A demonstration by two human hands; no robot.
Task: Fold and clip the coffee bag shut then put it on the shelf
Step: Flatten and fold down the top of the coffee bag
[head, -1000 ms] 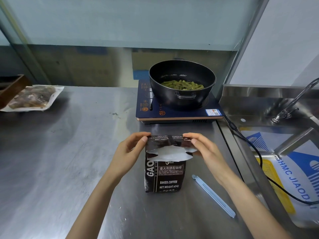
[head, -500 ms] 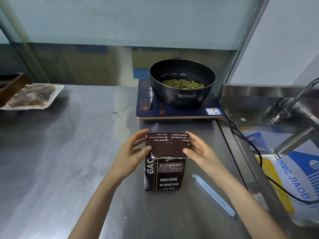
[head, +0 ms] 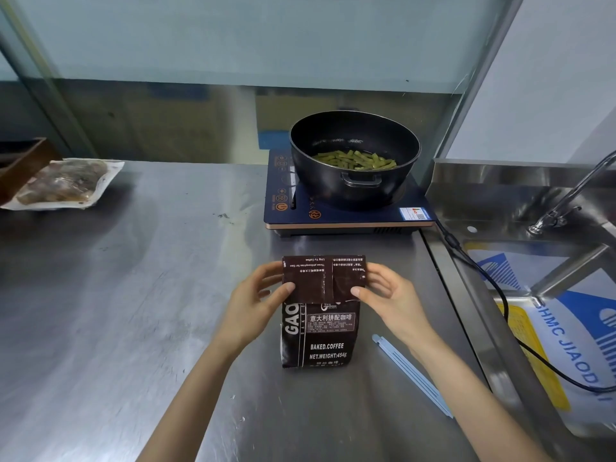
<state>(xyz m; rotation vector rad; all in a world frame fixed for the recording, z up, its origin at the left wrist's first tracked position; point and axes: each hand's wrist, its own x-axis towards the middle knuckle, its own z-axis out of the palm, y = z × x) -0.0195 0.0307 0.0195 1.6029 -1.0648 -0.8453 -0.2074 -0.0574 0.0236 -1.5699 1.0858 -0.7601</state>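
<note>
The dark brown rectangular foil coffee bag (head: 320,331) stands upright on the brushed stainless-steel bench (head: 133,311), near the front edge and in front of the cooker. Its top section is folded down toward the viewer as a flat flap, so the white print on the flap reads upside down, while the lower face shows upright white lettering, including "BAKED.COFFEE". The flap surface is creased and slightly glossy.

The left hand (head: 256,301) grasps the left edge of the folded flap: thumb pressed on the front face, fingers curled behind the edge. The right hand (head: 386,300) grasps the right edge in the mirrored way, thumb on the front face, fingers behind. Both grips are closed on the coffee bag flap. Both forearms are bare.

The long, narrow pale blue plastic sealing clip (head: 411,375) lies flat on the bench just to the right of the bag, angled diagonally, not touching either the bag or the right hand.

Behind the bag sits a flat dark blue induction cooker (head: 333,211) with a copper-coloured trim. On it stands a round black matte pot (head: 353,161) with a metal side handle, containing cut green bean pieces (head: 355,160). A black power cable (head: 480,271) runs from the cooker along the right bench edge.

To the right is a stainless-steel sink (head: 500,201) with a curved metal tap (head: 566,198); a white printed sack with blue and yellow markings (head: 566,345) lies in the basin. At the far left of the bench lies a clear vacuum-sealed pouch of brown contents (head: 63,185), beside a dark brown wooden tray (head: 20,161).
</note>
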